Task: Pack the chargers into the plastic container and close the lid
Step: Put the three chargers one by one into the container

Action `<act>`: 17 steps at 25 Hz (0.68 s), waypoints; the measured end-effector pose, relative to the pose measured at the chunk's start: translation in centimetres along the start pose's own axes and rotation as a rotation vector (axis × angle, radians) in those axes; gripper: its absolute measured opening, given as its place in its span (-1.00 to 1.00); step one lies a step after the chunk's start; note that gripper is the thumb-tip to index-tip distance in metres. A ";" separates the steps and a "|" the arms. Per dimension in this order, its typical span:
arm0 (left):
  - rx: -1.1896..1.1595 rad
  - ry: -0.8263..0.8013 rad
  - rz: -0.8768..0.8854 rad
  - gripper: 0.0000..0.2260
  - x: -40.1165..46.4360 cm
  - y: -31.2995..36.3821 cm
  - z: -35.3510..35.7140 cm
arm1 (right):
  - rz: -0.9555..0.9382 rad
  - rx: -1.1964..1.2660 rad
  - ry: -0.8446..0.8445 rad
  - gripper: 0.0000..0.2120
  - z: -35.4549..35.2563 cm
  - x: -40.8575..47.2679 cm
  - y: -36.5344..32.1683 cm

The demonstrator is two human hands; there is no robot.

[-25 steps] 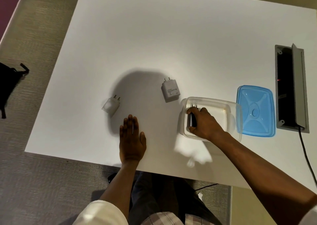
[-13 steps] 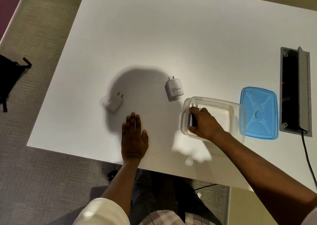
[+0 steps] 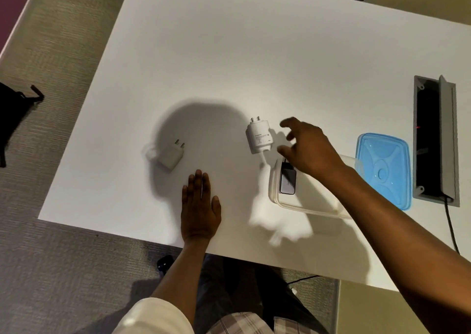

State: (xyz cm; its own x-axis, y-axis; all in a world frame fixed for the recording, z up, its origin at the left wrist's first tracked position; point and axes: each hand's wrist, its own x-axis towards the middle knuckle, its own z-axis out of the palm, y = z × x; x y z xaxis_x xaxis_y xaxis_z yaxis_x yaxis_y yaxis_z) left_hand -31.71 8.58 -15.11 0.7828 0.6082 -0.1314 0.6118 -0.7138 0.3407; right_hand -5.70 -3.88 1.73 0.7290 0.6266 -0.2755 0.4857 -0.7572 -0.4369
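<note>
A clear plastic container [image 3: 305,206] sits on the white table, with a dark charger [image 3: 288,180] lying at its left end. My right hand [image 3: 308,147] hovers above the container's far left corner, fingers apart and empty, just right of a white charger [image 3: 260,137] lying on the table. A smaller white charger [image 3: 171,156] rests further left. My left hand [image 3: 200,208] lies flat on the table near the front edge, palm down, holding nothing. The blue lid [image 3: 384,170] lies flat to the right of the container.
A grey cable box [image 3: 435,140] with an open flap is set into the table at the far right, with a black cable running off the edge. A black bag [image 3: 12,112] lies on the carpet at left.
My right hand has let go of the dark charger inside the container and lifted out toward the nearer white charger. My left hand has stayed flat on the table.
</note>
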 end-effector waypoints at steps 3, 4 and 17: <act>0.002 -0.002 -0.005 -0.41 0.1 0.0 0.1 | 0.052 -0.044 -0.069 -0.48 2.1 4.4 -2.4; 0.003 -0.002 -0.004 -0.41 0.0 -0.1 0.1 | 0.093 -0.043 -0.103 -0.49 3.1 5.5 -2.9; -0.002 0.005 -0.011 -0.42 0.1 -0.2 0.5 | 0.187 -0.163 -0.060 -0.51 9.0 6.4 -3.7</act>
State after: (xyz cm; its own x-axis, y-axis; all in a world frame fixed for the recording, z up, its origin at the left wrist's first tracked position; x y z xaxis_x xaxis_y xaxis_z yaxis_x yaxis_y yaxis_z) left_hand -31.72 8.60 -15.65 0.7752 0.6180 -0.1307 0.6205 -0.7062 0.3411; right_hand -7.12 4.56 -6.14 0.7858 0.4787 -0.3916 0.4195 -0.8778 -0.2313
